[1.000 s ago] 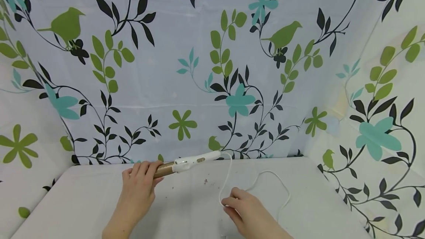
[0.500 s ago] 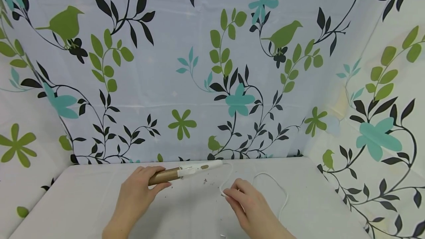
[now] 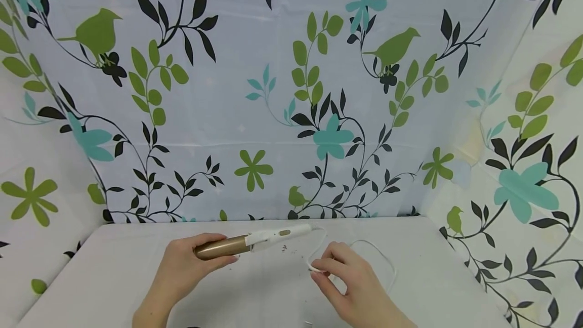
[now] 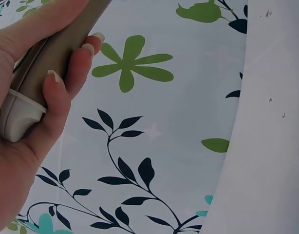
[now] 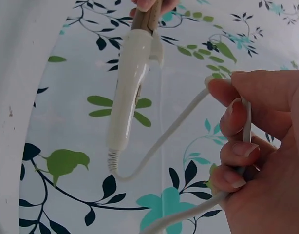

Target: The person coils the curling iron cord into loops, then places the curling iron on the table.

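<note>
Preferably, while over the table (image 3: 432,267) the left hand (image 3: 179,267) grips the gold end (image 3: 223,248) of the hair iron (image 3: 268,237) and the right hand (image 3: 352,282) pinches its cord (image 5: 170,129), one should guide this cord slackly, without pulling where it joins the white handle (image 5: 127,92).

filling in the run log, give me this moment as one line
left hand: grips hair iron by gold end | right hand: pinches cord | cord: joins white handle | leaf-print cloth: behind white table
</note>
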### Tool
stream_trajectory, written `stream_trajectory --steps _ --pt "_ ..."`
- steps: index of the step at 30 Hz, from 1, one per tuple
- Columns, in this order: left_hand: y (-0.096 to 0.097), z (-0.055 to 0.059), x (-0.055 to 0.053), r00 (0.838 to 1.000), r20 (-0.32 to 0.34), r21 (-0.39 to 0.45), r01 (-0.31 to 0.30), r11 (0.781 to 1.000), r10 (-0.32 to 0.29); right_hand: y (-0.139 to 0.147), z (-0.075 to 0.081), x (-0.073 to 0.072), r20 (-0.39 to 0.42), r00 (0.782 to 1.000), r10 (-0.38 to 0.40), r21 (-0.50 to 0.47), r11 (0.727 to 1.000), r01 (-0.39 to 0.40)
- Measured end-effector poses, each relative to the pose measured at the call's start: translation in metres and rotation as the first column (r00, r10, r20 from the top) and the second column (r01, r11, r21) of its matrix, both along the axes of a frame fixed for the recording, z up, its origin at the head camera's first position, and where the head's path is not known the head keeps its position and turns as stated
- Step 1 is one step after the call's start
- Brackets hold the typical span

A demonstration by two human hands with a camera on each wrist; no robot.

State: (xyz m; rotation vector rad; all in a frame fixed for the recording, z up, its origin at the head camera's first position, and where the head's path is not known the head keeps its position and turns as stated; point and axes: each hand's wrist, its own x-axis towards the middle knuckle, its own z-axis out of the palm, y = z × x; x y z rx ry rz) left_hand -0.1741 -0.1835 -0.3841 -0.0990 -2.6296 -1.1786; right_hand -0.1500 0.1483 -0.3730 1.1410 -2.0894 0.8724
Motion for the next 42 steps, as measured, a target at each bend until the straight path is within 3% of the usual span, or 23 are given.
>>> stream_trajectory --steps 5,9,15,22,27,33,37,42 --pt "-0.003 0.001 0.001 0.998 0.052 0.047 0.02 0.999 -0.023 0.008 0.016 -0.011 -0.014 0.993 0.119 0.014 0.993 -0.118" --pt "-0.007 0.001 0.003 0.995 0.077 0.108 0.056 0.993 -0.065 0.014 0.029 -0.028 0.038 0.982 0.186 0.04 0.981 -0.188" --pt "-0.009 0.0 0.004 0.979 0.101 0.246 0.15 0.958 -0.179 0.018 0.04 -0.061 0.137 0.97 0.201 0.012 0.979 -0.205" --pt "-0.011 -0.003 0.004 0.954 0.051 0.304 0.268 0.914 -0.296 0.013 0.043 -0.085 0.21 0.952 0.224 -0.028 0.974 -0.223" --pt "-0.009 -0.002 0.007 0.934 -0.037 0.307 0.35 0.885 -0.356 0.011 0.039 -0.091 0.349 0.917 0.196 -0.064 0.981 -0.186" --pt "-0.008 0.001 0.01 0.923 -0.111 0.324 0.385 0.864 -0.369 0.009 0.021 -0.093 0.527 0.848 0.058 -0.039 0.998 -0.044" --pt "-0.009 0.001 0.011 0.919 -0.162 0.331 0.394 0.858 -0.359 0.008 0.011 -0.093 0.587 0.809 0.009 -0.012 1.0 -0.002" --pt "-0.008 0.002 0.011 0.923 -0.166 0.36 0.385 0.85 -0.348 0.004 0.0 -0.093 0.61 0.791 0.039 -0.019 0.999 -0.035"
